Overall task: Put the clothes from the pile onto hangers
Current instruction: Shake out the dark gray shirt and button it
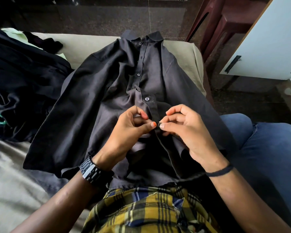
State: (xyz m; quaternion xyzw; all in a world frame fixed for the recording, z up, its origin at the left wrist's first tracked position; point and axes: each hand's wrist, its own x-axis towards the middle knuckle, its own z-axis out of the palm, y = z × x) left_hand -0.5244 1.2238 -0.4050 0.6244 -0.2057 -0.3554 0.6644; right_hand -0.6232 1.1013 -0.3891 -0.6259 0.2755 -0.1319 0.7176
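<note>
Step in hand appears to be buttoning: the dark shirt (118, 91) lies spread front-up across the person's lap and the bed edge, collar away from them, upper buttons seemingly fastened. The left hand (124, 132) pinches the placket edge between thumb and forefinger; the right hand (185, 130) pinches the facing edge, apparently at a button (too small to confirm). Fingers curled on both. Next move likely calls for pushing that button through its hole. The pile (20, 78) sits well left.
</note>
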